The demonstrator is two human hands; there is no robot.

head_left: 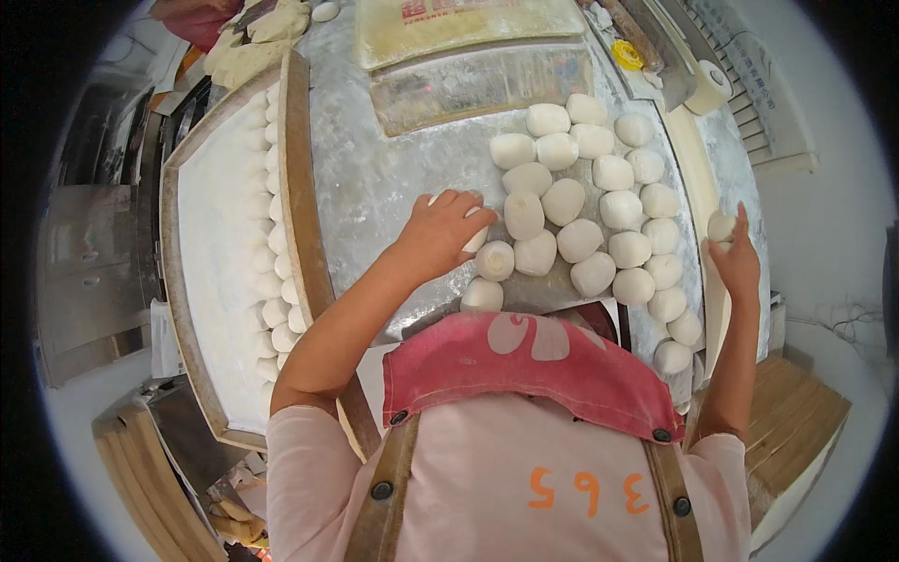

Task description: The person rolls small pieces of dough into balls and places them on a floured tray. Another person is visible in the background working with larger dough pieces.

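My left hand (443, 228) is on the floured metal worktop, its fingers wrapped over a white dough ball (477, 240) that is partly hidden under them. Just to its right lies another dough ball (494, 260) with a creased top. Out at the far right, my right hand (738, 260) grips a smaller dough ball (720, 226) between thumb and fingers, beside a pale board strip (691, 178). Between the two hands, several round dough balls (580, 240) stand in loose rows, many of them touching.
On the left, a wooden-rimmed tray (301, 187) holds several dough balls along its right side. A clear plastic box (487, 84) stands at the back. A rolling pin (632, 36), a yellow round item (627, 55) and a white roll (710, 86) lie back right.
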